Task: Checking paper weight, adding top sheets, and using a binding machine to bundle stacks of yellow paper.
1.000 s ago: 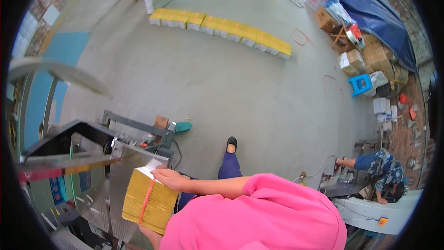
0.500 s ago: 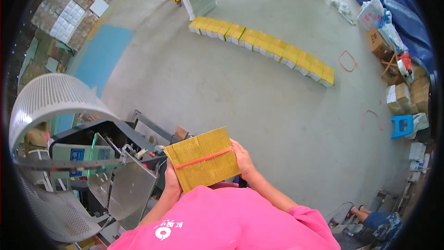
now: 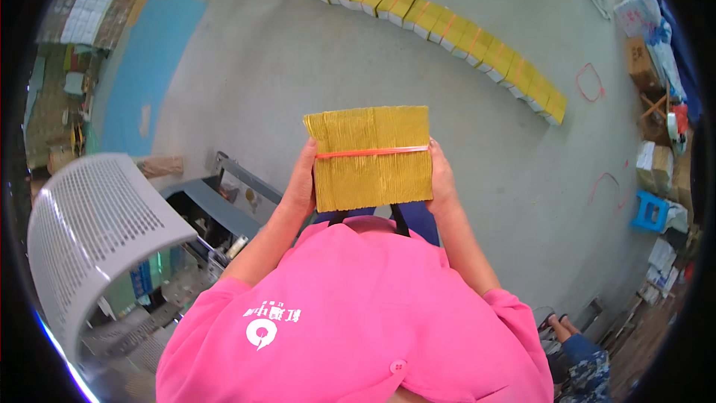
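A thick block-like bundle of gold paper [image 3: 374, 179] is held out level in front of my pink shirt. Around its middle runs a reddish-orange band [image 3: 373, 152]. My left hand [image 3: 301, 180] is closed on the bundle's left end, and my right hand [image 3: 443, 176] presses against the right end. Most of my fingers are hidden beneath or behind the block. On the floor ahead, a long row of similar gold-topped bundles [image 3: 445, 28] with white sides stretches from upper left to right.
A machine with a perforated grey cover [image 3: 101, 216] stands close on my left. Beyond it lies a blue floor patch [image 3: 153, 67]. Along the right are cardboard boxes [image 3: 641, 63] and a blue stool [image 3: 650, 211]. A loose red strap loop [image 3: 589, 82] lies on the floor. Another person's legs [image 3: 570, 328] show at lower right.
Both hands have brought the bundle forward and to the right, away from the machine, and levelled it. My view has shifted too, so the row appears higher.
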`<state>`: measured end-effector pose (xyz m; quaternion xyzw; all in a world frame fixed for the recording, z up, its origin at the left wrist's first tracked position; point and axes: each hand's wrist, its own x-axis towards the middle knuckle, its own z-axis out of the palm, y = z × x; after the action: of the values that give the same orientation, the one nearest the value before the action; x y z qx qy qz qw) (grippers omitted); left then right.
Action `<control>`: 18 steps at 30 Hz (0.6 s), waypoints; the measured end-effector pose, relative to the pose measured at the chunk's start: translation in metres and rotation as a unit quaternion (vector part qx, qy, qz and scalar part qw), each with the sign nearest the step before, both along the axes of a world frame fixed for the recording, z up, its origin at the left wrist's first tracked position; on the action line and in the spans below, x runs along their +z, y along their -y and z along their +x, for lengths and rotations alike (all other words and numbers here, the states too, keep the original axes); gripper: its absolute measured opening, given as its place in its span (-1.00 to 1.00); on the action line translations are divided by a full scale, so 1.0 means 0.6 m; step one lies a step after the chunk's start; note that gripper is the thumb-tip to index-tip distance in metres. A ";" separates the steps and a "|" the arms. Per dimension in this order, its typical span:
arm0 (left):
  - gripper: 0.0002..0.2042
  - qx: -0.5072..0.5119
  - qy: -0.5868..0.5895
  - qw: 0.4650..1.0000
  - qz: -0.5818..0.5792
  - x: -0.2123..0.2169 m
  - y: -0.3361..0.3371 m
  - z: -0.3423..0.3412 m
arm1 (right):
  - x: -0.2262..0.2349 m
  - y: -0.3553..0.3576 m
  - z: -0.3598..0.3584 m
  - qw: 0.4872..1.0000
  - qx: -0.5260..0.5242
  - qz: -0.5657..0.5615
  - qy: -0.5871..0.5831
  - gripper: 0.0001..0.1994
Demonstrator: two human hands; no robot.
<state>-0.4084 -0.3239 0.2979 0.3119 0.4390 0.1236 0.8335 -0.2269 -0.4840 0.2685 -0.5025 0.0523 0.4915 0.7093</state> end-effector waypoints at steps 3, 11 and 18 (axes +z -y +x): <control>-0.37 -0.031 0.004 1.000 0.000 0.007 -0.058 0.060 | -0.026 -0.027 0.036 0.999 -0.026 0.038 -0.026 -0.55; -0.40 -0.069 -0.019 0.997 -0.002 -0.041 -0.122 0.223 | -0.076 -0.057 0.176 0.999 -0.025 0.016 -0.034 -0.56; -0.35 -0.025 -0.036 0.999 -0.027 -0.039 -0.172 0.312 | -0.081 -0.153 0.317 0.993 0.066 -0.053 -0.082 -0.52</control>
<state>-0.2213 -0.2205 0.2745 0.3042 0.4639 0.0789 0.8283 -0.0370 -0.3924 0.2197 -0.4998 0.1033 0.5736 0.6408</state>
